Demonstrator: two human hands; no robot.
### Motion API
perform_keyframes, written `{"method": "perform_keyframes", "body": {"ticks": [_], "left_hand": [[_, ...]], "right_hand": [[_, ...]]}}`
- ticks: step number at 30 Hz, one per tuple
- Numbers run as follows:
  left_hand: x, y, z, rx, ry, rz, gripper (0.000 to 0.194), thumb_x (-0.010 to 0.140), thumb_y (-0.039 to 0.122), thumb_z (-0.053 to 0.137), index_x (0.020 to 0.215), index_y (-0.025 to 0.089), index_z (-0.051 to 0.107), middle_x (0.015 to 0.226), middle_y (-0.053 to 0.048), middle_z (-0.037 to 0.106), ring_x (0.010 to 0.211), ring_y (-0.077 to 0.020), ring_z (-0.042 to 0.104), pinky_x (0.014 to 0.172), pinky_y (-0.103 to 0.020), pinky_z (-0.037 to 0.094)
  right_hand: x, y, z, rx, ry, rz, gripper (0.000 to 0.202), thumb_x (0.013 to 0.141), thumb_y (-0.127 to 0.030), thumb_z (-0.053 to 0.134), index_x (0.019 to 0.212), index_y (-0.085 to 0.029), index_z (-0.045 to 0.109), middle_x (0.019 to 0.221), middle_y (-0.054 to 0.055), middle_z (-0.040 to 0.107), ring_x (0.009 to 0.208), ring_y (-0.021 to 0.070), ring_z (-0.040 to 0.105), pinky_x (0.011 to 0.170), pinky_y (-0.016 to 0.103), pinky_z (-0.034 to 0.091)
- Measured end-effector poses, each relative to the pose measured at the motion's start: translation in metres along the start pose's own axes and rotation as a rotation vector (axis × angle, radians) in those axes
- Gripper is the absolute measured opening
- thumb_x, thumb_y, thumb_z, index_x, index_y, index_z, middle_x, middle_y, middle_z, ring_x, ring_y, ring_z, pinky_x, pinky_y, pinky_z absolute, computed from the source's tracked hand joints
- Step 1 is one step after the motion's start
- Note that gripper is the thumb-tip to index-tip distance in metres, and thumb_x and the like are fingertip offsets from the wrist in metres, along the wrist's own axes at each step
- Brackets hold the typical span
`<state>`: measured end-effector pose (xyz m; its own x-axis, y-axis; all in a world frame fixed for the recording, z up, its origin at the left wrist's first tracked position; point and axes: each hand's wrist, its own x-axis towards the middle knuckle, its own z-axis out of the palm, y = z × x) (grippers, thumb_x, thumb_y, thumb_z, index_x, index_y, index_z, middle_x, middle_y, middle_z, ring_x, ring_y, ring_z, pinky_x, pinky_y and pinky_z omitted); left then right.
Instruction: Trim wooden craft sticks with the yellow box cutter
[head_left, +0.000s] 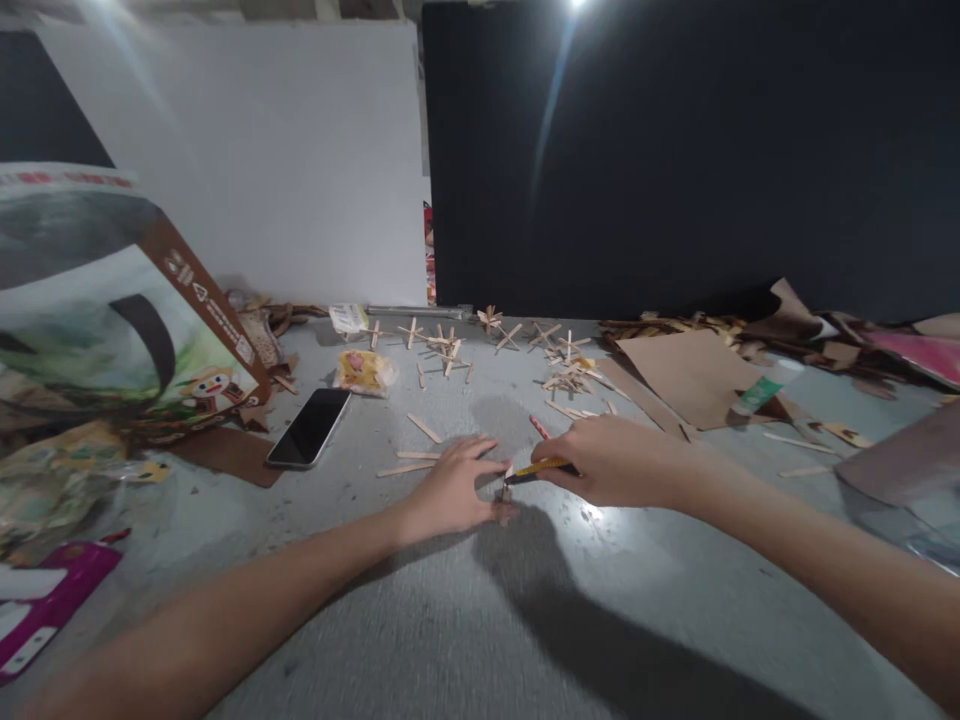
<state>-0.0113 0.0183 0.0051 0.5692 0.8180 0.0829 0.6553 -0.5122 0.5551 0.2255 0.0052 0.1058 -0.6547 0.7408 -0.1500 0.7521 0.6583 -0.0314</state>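
My left hand point(459, 487) lies low on the grey table with its fingers spread. Thumb and index finger sit apart on either side of a small piece point(505, 492) that is too blurred to name. My right hand point(611, 462) is closed around a slim yellow-and-black tool point(549, 466), which looks like a utility knife. Its tip points left, down at the small piece between the left fingers. Just beyond the right fingers shows a red-striped stick point(538, 427), partly hidden by the hand. Flat wooden sticks point(417, 456) lie beyond my left hand.
Several crossed-stick pieces point(450, 350) stand at the back, near a stick pile point(568, 378). A phone point(311, 428), a yellow packet point(363, 372), a large bag point(97, 320) and a purple object point(60, 600) are left. Cardboard point(679, 375) and a glue tube point(766, 390) lie right.
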Motion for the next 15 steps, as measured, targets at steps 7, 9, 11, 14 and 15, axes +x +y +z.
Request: {"method": "perform_keyframes", "body": {"ticks": [7, 9, 11, 14, 15], "left_hand": [[0.001, -0.005, 0.003, -0.007, 0.025, 0.025, 0.063, 0.075, 0.058, 0.089, 0.131, 0.033, 0.076, 0.162, -0.01, 0.052, 0.153, -0.0408, 0.041, 0.125, -0.058, 0.033], [0.001, -0.004, 0.002, -0.008, 0.017, 0.02, 0.062, 0.076, 0.059, 0.088, 0.132, 0.034, 0.075, 0.162, -0.01, 0.052, 0.153, -0.041, 0.041, 0.125, -0.059, 0.033], [0.0, -0.002, 0.001, -0.011, 0.014, 0.016, 0.061, 0.077, 0.059, 0.087, 0.132, 0.034, 0.076, 0.162, -0.01, 0.052, 0.153, -0.0412, 0.04, 0.125, -0.06, 0.033], [0.0, 0.001, 0.0, -0.006, 0.004, 0.006, 0.061, 0.078, 0.057, 0.087, 0.132, 0.03, 0.076, 0.162, -0.013, 0.05, 0.154, -0.0413, 0.039, 0.125, -0.059, 0.033], [0.0, 0.002, 0.0, -0.006, 0.001, 0.0, 0.06, 0.078, 0.056, 0.088, 0.13, 0.029, 0.077, 0.162, -0.014, 0.051, 0.154, -0.0414, 0.039, 0.125, -0.059, 0.033]], "right_hand": [[0.011, -0.005, -0.009, 0.004, -0.04, -0.154, 0.037, 0.099, -0.014, 0.054, 0.122, -0.028, 0.079, 0.083, 0.006, 0.08, 0.066, 0.0215, 0.071, 0.057, 0.029, 0.035], [0.012, -0.002, -0.009, 0.037, -0.04, -0.183, 0.041, 0.098, -0.013, 0.052, 0.12, -0.03, 0.082, 0.084, 0.005, 0.081, 0.066, 0.0201, 0.07, 0.058, 0.029, 0.036], [0.012, 0.001, -0.009, 0.062, -0.036, -0.192, 0.043, 0.098, -0.012, 0.052, 0.123, -0.031, 0.081, 0.081, 0.005, 0.081, 0.062, 0.0184, 0.068, 0.056, 0.029, 0.035], [0.011, 0.004, -0.008, 0.069, -0.038, -0.192, 0.045, 0.099, -0.013, 0.052, 0.129, -0.033, 0.079, 0.078, 0.004, 0.08, 0.058, 0.017, 0.065, 0.055, 0.028, 0.033], [0.01, 0.004, -0.008, 0.061, -0.037, -0.187, 0.045, 0.099, -0.014, 0.053, 0.13, -0.033, 0.079, 0.077, 0.004, 0.079, 0.058, 0.017, 0.065, 0.055, 0.028, 0.032]]}}
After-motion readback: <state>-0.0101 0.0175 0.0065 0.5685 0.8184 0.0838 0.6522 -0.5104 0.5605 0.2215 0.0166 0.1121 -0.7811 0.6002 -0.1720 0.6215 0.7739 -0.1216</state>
